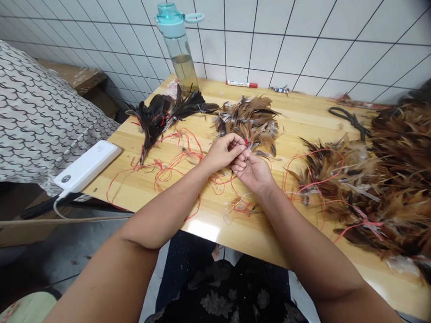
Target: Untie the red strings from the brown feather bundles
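My left hand and my right hand meet over the middle of the table, fingertips pinched together and touching. A bit of red string shows right at the fingertips; its ends are hidden by the fingers. Just beyond lies a bundle of brown feathers, its near edge against my hands. Loose loops of the red string spread over the wood to the left of and below my hands. A bundle of black feathers with red ties rests farther left.
A large pile of brown feathers covers the right side, with a smaller bundle beside it. A water bottle and a red marker are by the tiled wall. A white power bank with a cable sits at the table's left edge.
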The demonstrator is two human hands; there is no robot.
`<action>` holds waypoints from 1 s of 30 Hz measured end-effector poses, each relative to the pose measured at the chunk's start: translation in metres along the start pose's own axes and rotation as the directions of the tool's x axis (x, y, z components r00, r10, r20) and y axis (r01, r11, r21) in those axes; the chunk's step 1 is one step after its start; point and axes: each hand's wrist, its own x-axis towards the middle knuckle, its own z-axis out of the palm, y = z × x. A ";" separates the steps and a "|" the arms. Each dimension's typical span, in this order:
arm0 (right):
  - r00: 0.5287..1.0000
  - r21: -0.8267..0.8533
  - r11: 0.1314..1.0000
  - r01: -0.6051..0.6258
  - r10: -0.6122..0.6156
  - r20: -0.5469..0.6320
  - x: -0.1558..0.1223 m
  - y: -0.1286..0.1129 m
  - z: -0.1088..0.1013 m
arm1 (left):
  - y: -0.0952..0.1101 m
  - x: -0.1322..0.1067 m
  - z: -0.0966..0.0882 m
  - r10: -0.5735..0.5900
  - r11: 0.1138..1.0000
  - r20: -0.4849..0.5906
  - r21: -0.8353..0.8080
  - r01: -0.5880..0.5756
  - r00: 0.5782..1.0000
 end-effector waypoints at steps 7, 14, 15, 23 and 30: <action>1.000 -0.071 0.997 0.025 -0.024 0.008 -0.002 -0.002 -0.001 | 0.000 0.001 0.004 -0.161 0.947 -0.110 -0.299 0.122 0.981; 1.000 -0.068 0.998 -0.011 0.013 0.027 -0.003 0.000 -0.001 | 0.000 0.005 0.006 -0.317 0.848 -0.102 -0.477 0.233 0.943; 0.999 -0.068 0.998 -0.018 0.020 0.035 -0.003 0.000 -0.001 | 0.000 0.005 0.006 -0.326 0.836 -0.099 -0.496 0.237 0.940; 0.999 -0.090 0.996 -0.016 0.020 0.044 -0.002 0.001 -0.001 | -0.002 0.006 0.004 -0.317 0.769 -0.030 -0.593 0.238 0.948; 0.998 -0.099 0.995 -0.027 0.032 0.053 0.000 0.001 -0.002 | -0.001 0.006 0.003 -0.342 0.767 0.016 -0.573 0.289 0.939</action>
